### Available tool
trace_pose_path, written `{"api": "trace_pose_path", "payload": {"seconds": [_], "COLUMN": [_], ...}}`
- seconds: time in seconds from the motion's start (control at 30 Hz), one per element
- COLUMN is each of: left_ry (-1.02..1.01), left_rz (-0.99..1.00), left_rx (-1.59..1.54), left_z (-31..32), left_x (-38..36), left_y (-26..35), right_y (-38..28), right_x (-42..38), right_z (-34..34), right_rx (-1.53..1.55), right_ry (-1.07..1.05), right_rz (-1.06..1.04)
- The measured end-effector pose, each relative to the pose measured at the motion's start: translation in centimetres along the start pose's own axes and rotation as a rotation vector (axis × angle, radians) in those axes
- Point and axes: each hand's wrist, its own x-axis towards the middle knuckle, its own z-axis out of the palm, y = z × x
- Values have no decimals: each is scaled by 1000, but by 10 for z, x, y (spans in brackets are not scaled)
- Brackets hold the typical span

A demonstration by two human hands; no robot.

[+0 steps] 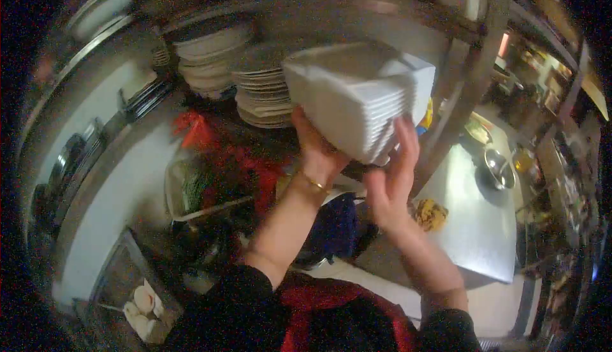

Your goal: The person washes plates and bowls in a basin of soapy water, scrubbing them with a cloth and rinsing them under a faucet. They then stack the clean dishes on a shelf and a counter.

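Note:
A stack of white square bowls [344, 100] is held up at the centre, tilted, in front of a shelf. My left hand [315, 151] supports the stack from below on its left side, with a bracelet at the wrist. My right hand [392, 180] is at the lower right of the stack, fingers stretched upward beside the bowl rims; whether they touch is unclear. Stacked plates [261, 90] stand on the shelf just left of the bowls.
Another plate stack [213, 58] is further left. A clear container with greens [191, 186] sits below. On the right, a metal counter [475, 224] bears a metal bowl [498, 168] and a yellow-brown lump [430, 215]. A vertical post [468, 65] rises right of the bowls.

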Motion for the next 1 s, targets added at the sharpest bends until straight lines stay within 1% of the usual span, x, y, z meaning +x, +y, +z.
{"api": "trace_pose_path", "payload": {"seconds": [0.07, 0.1, 0.13, 0.17, 0.2, 0.23, 0.27, 0.3, 0.33, 0.37, 0.43, 0.47, 0.5, 0.57, 0.63, 0.67, 0.7, 0.77, 0.83, 0.87, 0.93, 0.97, 1.0], "left_ry": [11, 21, -137, 74, 107, 104, 101, 6, 27, 91, 216, 292, 365, 523, 675, 741, 807, 922, 1013, 1055, 1130, 1167, 1207], "left_rz": [52, 85, -22, 59, 95, 181, 270, 366, 422, 467, 562, 609, 651, 717, 774, 798, 819, 855, 919, 964, 1063, 1108, 1156], "left_rx": [24, 41, -166, 63, 57, 116, 179, 135, 163, 213, 305, 351, 386, 443, 489, 504, 519, 540, 567, 583, 632, 658, 691], "left_z": [-3, 3, 9, 5, 5, 9, 10, 1, -4, -4, -5, -8, -11, -17, -22, -23, -23, -24, -21, -19, -14, -9, -2], "left_x": [-5, -13, -30, -41, -51, -63, -79, -102, -122, -140, -186, -213, -238, -295, -351, -379, -404, -449, -487, -504, -544, -562, -577], "left_y": [1, 3, 9, 11, 18, 27, 38, 44, 52, 62, 81, 87, 94, 106, 110, 111, 111, 112, 122, 128, 144, 151, 151], "right_y": [2, 3, 3, 3, -1, -5, -10, -13, -9, -10, -20, -18, -24, -36, -49, -76, -90, -105, -130, -145, -180, -200, -213], "right_x": [-8, -13, -18, -25, -31, -30, -27, -25, -25, -22, -13, -22, -33, -76, -105, -101, -113, -150, -165, -173, -190, -194, -188], "right_z": [-5, -8, -9, -12, -18, -22, -23, -23, -22, -18, 1, 17, 33, 59, 84, 93, 110, 138, 167, 181, 214, 227, 231], "right_rx": [123, 144, 279, 414, 539, 568, 761, 949, 969, 1004, 1260, 1294, 1301, 1040, 1136, 1197, 1196, 1110, 1266, 1259, 1268, 1261, 1207], "right_ry": [-2, -24, 24, 65, -10, -52, -111, -168, -294, -336, -685, -793, -867, -1120, -1330, -1357, -1367, -1459, -1597, -1601, -1445, -1434, -1409], "right_rz": [-61, -58, 11, 87, 231, 252, 433, 613, 688, 687, 1070, 1213, 1299, 1285, 1360, 1438, 1453, 1291, 1055, 1062, 336, 347, 183]}}
